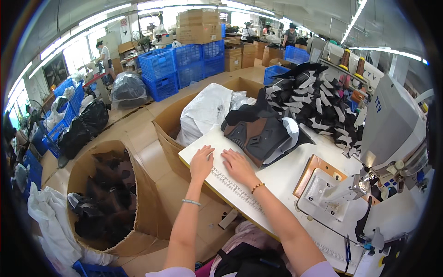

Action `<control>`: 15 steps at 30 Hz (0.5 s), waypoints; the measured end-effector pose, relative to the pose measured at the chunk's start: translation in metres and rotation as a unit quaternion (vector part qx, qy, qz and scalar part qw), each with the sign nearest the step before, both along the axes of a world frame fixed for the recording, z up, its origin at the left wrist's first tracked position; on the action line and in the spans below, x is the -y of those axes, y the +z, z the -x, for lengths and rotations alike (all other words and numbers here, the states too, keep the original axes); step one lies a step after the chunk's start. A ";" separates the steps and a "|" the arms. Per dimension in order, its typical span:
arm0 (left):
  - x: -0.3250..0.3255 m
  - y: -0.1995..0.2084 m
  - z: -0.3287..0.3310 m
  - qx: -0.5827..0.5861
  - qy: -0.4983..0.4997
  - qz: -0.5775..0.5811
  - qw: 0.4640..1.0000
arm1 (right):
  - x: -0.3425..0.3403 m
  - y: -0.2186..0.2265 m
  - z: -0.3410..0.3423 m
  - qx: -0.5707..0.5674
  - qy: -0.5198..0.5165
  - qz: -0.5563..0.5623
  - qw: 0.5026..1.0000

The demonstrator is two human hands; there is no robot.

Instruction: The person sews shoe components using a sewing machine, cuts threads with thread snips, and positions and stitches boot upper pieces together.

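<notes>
My left hand (202, 162) lies at the far left corner of the white sewing table (281, 184), fingers stretched out, with nothing seen in it. Beside it my right hand (237, 166) rests palm down with its fingers apart, also holding nothing. A printed ruler strip (237, 188) runs along the table edge by both hands. Just beyond the right hand sits a stack of black and brown shoe uppers (251, 131). Farther off is a large heap of black and grey shoe pieces (318, 99). An industrial sewing machine (392, 124) stands at the right.
A cardboard box (143, 198) of dark pieces stands on the floor at left. Another carton (168, 138) with a white sack (205, 113) adjoins the table's far side. Blue crates (159, 67) are stacked behind. Thread snips (347, 251) lie at the near right. Other people work far back.
</notes>
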State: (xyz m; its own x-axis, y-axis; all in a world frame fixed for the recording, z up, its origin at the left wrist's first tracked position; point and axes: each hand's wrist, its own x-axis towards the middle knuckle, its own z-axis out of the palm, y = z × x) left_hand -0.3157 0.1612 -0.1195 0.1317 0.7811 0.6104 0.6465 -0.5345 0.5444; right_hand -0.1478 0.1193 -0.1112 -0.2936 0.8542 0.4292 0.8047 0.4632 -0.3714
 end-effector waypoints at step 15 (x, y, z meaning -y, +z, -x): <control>0.003 -0.001 0.006 0.040 0.008 0.031 0.999 | 0.009 0.003 0.005 -0.072 -0.028 0.002 0.997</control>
